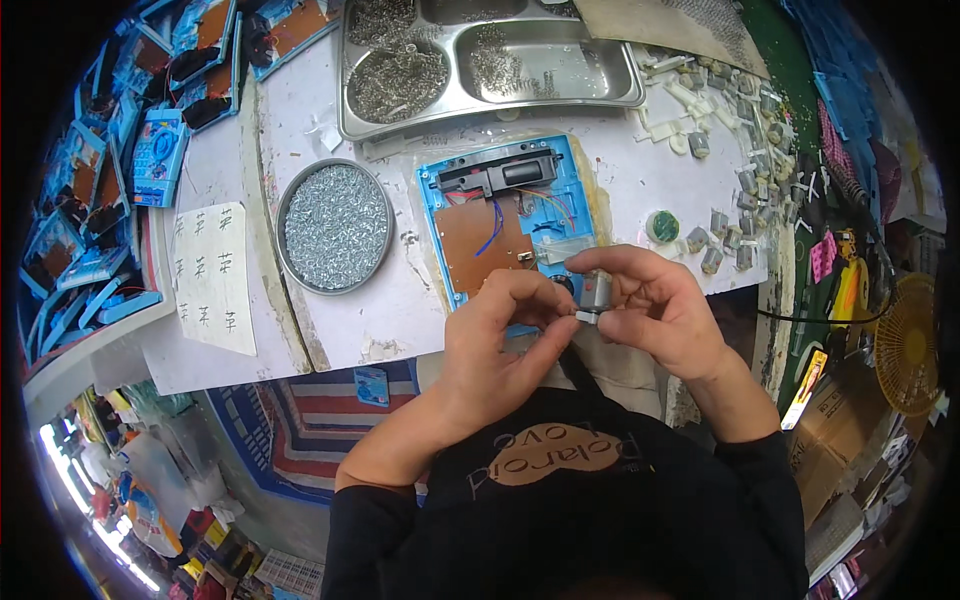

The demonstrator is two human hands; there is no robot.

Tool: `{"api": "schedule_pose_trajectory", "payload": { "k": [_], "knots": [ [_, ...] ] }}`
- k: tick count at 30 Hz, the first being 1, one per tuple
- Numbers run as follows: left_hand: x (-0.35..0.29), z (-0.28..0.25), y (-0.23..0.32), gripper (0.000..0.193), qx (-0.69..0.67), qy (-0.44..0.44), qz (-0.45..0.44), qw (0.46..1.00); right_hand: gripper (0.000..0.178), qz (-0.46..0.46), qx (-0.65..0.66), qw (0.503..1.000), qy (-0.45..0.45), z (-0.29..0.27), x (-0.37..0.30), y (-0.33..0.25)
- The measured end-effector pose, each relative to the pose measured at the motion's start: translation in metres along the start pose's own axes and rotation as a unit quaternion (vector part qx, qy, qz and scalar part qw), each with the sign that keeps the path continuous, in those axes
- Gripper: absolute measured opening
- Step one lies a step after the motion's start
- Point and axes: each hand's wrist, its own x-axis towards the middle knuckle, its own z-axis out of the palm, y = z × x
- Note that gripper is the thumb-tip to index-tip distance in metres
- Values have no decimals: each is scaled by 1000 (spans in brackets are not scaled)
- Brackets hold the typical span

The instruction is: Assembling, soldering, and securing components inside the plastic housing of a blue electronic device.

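Observation:
My right hand [660,310] grips a small silver motor [597,290] between thumb and fingers, just over the table's near edge. A small white plastic part [587,317] sits at the motor's lower end. My left hand [510,325] is closed in a pinch, its fingertips against that white part. Beyond my hands lies an opened blue plastic casing [432,215] with a brown board [480,245], a black part [505,175] along its far side and loose blue and red wires. My hands hide the casing's near right corner.
A round bowl of small screws [335,228] stands left of the casing. Behind is a steel compartment tray [625,85] holding springs. Several motors [745,225] and white plastic parts [690,105] lie at right, near a green round roll [662,227]. Blue casings [100,200] are heaped at far left.

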Motion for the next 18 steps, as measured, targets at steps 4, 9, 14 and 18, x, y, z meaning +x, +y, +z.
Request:
{"api": "schedule_pose_trajectory", "payload": {
  "k": [4, 9, 14, 18],
  "knots": [
    [-2, -2, 2, 35, -1, -22, -16, 1000, 51, 28, -54, 998, 2, -2, 0, -5],
    [-4, -1, -2, 31, -6, 10, 34, 999, 55, -198, -371, 906, 51, 4, -2, 0],
    [7, -9, -2, 30, 199, 12, 248, 948, 51, -103, -272, 955, 65, 0, 1, -12],
    [8, -8, -1, 29, 152, 21, 216, 964, 44, -304, -433, 848, 17, -3, 5, -9]
  ]
}}
